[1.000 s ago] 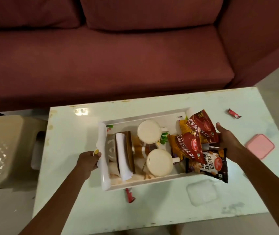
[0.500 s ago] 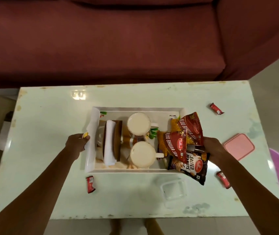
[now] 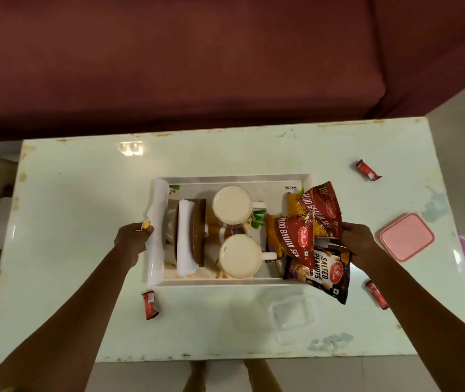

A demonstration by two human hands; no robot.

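Observation:
A white rectangular tray (image 3: 225,180) sits in the middle of the pale table (image 3: 84,193). My left hand (image 3: 133,239) grips the tray's left rim. My right hand (image 3: 360,243) holds the right end, partly hidden under snack packets. In the tray stand two cream mugs (image 3: 232,205) (image 3: 239,257), a wooden napkin holder with white napkins (image 3: 187,236), two red sev packets (image 3: 321,212) (image 3: 290,236) and a black peanut packet (image 3: 323,271) hanging over the right rim.
Small red candy wrappers lie at the front left (image 3: 149,305), far right (image 3: 368,170) and front right (image 3: 377,294). A pink lid (image 3: 406,236) and a clear plastic box (image 3: 292,314) sit on the table. A maroon sofa (image 3: 197,66) runs behind the table. My feet show below the front edge.
The view has shifted so the whole table shows. The tray has come lower and sits level near the table's middle. Both hands keep their hold on its ends.

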